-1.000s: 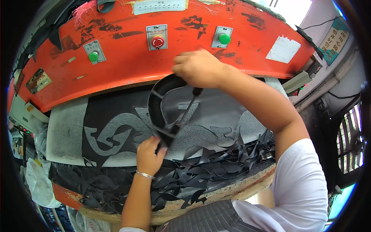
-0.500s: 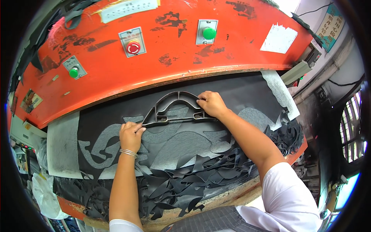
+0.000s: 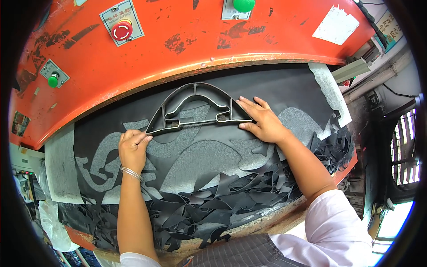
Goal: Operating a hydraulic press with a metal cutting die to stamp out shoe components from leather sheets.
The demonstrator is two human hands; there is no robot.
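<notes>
A curved metal cutting die (image 3: 194,90) with inner walls lies on a black leather-like sheet (image 3: 267,80). My left hand (image 3: 133,149) is closed, its thumb and fingers pinching the die's left tip. At the other end my right hand (image 3: 264,122) is open, fingers stretched and thumb apart, touching the die around its right corner. Grey fuzzy cut-out areas (image 3: 200,160) show in the sheet in front of and beside the die.
A scuffed orange press head (image 3: 187,40) spans the far side, carrying a red stop button (image 3: 122,30) and green buttons (image 3: 243,4). Black scraps (image 3: 222,200) are heaped along the near edge. A clear plastic bag (image 3: 55,227) hangs at the left.
My right hand has loosened from the die's upper right side and spread its fingers at the right corner. The left hand still pinches the left tip. The view has shifted nearer.
</notes>
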